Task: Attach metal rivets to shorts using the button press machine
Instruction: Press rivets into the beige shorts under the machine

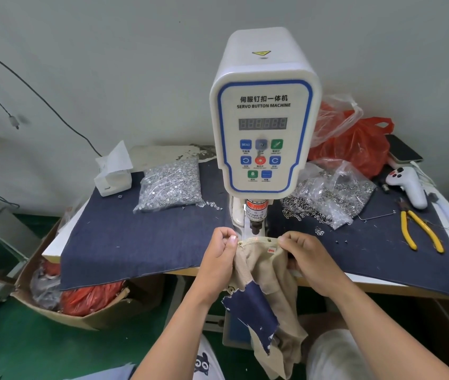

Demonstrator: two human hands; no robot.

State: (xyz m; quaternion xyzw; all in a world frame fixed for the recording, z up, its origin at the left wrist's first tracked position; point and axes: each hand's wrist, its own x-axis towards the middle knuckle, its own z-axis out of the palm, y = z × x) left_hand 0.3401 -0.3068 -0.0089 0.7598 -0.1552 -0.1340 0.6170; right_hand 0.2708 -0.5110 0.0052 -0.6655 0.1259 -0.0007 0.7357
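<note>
The left hand [219, 255] and the right hand [304, 255] each pinch the top edge of the beige shorts [261, 266], stretching it flat just near of the button press machine [263, 124], under its punch [255, 224]. Two rivets [269, 239] sit along that edge. Bags of metal parts [171, 185] lie left and right of the machine; yellow pliers [421, 231] lie far right.

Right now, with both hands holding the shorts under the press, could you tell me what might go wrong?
Two risks, I think. The left hand and right hand pinch the beige shorts close on either side of the press head, so fingers could be caught if it fires. The fabric is bunched, and much of it hangs off the table edge, so its weight could drag the spot out of line.
</note>
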